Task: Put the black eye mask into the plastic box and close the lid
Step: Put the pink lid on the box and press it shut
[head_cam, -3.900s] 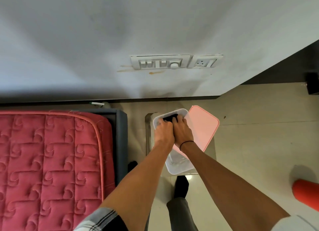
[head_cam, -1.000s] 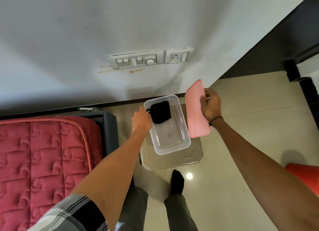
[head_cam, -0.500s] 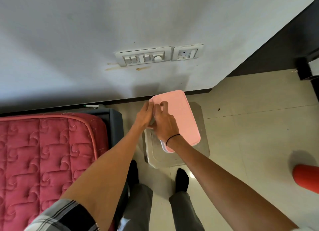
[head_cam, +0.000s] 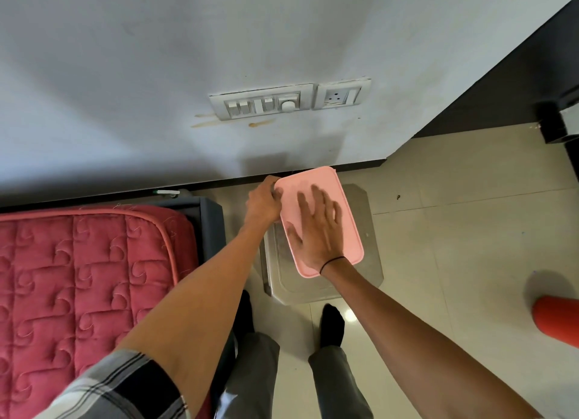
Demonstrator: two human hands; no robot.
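Note:
The pink lid point(head_cam: 346, 230) lies flat over the plastic box, which stands on a small steel stool point(head_cam: 369, 224) by the wall. The box body is almost wholly hidden under the lid, and the black eye mask is out of sight. My right hand point(head_cam: 316, 227) rests palm-down on the lid with fingers spread. My left hand point(head_cam: 263, 204) grips the lid and box at their far left corner, fingers curled around the edge.
A bed with a red quilted mattress point(head_cam: 78, 277) fills the left, its grey frame close to the stool. The wall carries a switch plate point(head_cam: 261, 105) and socket above. An orange object point(head_cam: 557, 321) lies on the tiled floor at right. My feet stand just before the stool.
A second ago the box was uncovered with the mask inside and my right hand held the lid beside it. The lid now lies on the box, and my right hand has flattened on top.

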